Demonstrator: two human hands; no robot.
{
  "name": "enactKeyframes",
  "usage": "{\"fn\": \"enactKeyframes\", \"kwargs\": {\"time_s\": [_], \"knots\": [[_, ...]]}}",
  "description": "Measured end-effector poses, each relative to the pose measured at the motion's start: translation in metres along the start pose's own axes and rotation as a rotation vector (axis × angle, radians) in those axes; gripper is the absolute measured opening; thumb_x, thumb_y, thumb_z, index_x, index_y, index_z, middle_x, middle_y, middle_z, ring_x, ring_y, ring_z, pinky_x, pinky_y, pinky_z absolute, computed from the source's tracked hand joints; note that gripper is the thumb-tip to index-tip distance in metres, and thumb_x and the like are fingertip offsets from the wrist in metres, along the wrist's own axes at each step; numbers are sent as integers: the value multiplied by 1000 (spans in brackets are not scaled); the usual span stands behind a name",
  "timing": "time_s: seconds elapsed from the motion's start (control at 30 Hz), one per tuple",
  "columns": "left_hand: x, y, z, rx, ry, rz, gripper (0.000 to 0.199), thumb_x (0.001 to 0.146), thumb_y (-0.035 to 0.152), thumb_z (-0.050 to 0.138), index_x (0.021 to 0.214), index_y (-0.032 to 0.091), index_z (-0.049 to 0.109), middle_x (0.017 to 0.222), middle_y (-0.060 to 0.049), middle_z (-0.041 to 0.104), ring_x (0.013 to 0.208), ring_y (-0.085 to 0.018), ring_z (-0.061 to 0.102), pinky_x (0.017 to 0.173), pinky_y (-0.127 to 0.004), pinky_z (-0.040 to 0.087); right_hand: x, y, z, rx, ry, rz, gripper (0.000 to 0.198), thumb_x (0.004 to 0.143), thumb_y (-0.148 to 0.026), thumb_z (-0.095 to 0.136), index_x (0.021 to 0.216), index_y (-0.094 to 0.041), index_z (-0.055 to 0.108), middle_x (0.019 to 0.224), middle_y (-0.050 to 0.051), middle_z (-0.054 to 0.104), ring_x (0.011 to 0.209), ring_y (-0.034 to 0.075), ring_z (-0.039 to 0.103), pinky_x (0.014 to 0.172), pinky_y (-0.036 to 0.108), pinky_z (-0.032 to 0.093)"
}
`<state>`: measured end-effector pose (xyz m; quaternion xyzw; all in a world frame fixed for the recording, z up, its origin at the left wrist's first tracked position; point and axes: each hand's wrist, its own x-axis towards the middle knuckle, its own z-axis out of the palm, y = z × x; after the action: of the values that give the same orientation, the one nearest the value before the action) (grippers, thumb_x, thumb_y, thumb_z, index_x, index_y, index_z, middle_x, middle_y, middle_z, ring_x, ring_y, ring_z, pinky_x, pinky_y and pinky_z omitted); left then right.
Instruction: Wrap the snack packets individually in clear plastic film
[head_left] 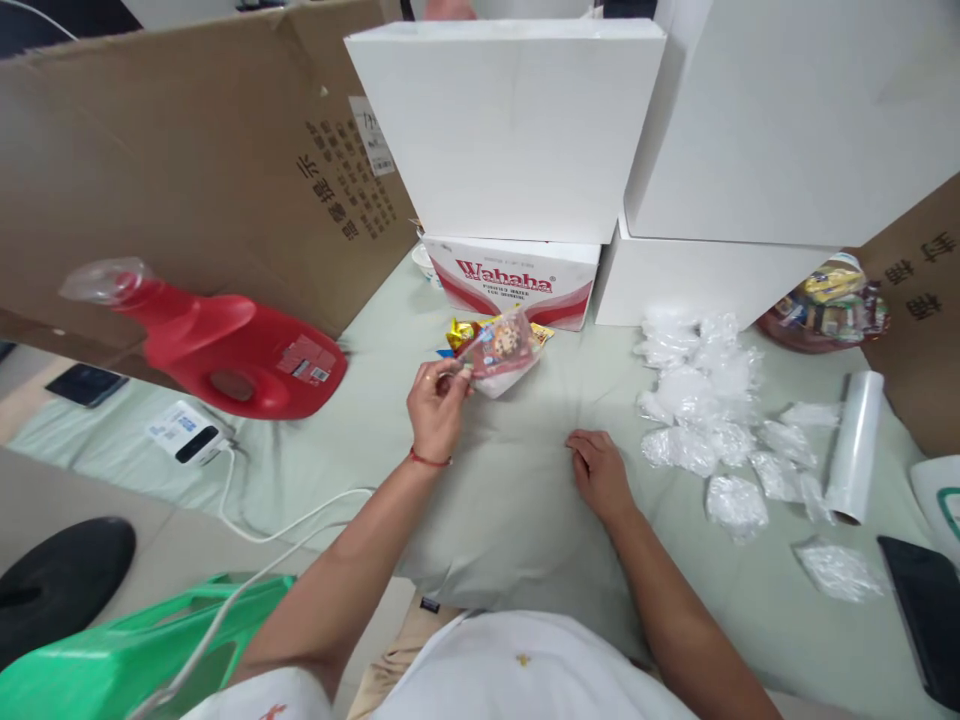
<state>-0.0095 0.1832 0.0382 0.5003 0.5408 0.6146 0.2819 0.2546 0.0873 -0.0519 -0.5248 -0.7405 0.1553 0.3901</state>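
Observation:
My left hand (439, 400) pinches the lower left corner of a pinkish snack packet (504, 348) with a cookie picture on it. The packet is tilted over a small heap of other wrapped snacks (463, 332), gold, yellow and blue, and partly hides them. My right hand (600, 472) rests on the pale green cloth (517, 510), fingers curled together. Whether anything is inside those fingers cannot be made out. Behind the snacks stands a red and white Wahaha water carton (517, 285).
White boxes (517, 130) are stacked at the back. Left lies a red detergent bottle (240, 350) near a white device (187, 432) with a cable. On the right are crumpled clear plastic bundles (697, 400), a plastic film roll (856, 445), a bowl of snacks (829, 305) and a black phone (926, 610).

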Motion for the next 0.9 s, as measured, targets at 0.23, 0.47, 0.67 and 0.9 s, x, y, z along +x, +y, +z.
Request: {"fn": "enactKeyframes", "kwargs": {"time_s": [0.23, 0.47, 0.67, 0.9], "knots": [[38, -6, 62, -763, 154, -765, 30, 91, 7, 56, 69, 20, 41, 52, 10, 36, 38, -3, 30, 39, -15, 19, -3, 1, -1, 15, -27, 59, 32, 91, -7, 50, 106, -22, 75, 109, 9, 73, 100, 25, 60, 91, 43, 54], [41, 31, 57, -921, 54, -795, 32, 91, -3, 38, 68, 19, 44, 50, 8, 35, 36, -4, 28, 36, -13, 21, 2, -10, -10, 176, 1, 161, 27, 95, -17, 50, 105, -23, 74, 107, 9, 72, 102, 25, 61, 94, 46, 52], [-38, 44, 82, -1040, -231, -919, 20, 98, 15, 50, 97, 21, 69, 75, 1, 70, 64, -11, 65, 61, -19, 57, 10, -46, -66, 776, 159, 395, 64, 90, -58, 68, 147, -33, 52, 126, 9, 64, 81, 17, 59, 74, 34, 53], [-115, 30, 97, -658, -552, -1027, 16, 91, 30, 68, 100, 18, 73, 103, -7, 76, 80, -15, 72, 72, -26, 60, -8, -54, -156, 650, 226, 510, 28, 91, -50, 71, 95, -24, 76, 70, -1, 60, 56, 12, 48, 56, 27, 43]]}}
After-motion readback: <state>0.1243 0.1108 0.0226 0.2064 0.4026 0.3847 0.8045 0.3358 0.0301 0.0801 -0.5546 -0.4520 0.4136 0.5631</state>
